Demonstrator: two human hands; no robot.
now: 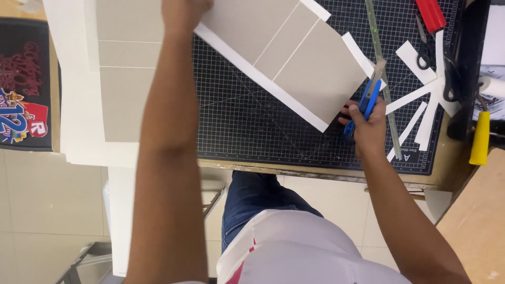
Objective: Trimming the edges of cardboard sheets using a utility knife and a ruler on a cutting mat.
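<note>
Head-cam view looking down at a person's two bare arms over a work table. The right hand point(370, 126) is closed around a blue utility knife point(370, 97), blade end pointing away from the body, right beside the near-right corner of a grey card assembly point(294, 58): three grey boards mounted on white paper w/ a white border showing round the edges. The knife sits touching or just off that corner; can't tell which. The left hand point(181, 13) is partly cut off by the frame's top edge, fingers curled, pressing on or gripping the far-left part of the same assembly; exact grip can't be told. The assembly lies tilted across a black gridded cutting mat point(252, 121) that spreads between the two hands. Left of the left forearm lies a second white sheet w/ grey boards point(126, 89), reaching past the mat's edge. Just right of the right hand a clear green-tinted ruler point(386, 89) runs away from the body, and beyond it white paper strips point(428, 97) lie fanned out. Farther right: black-handled scissors point(428, 52), a red-handled tool point(431, 13) and a yellow-handled tool point(480, 139). Far left of the left arm, a dark printed mat point(23, 84). Below the hands, blue jeans point(252, 197) and a white top, tiled floor.
</note>
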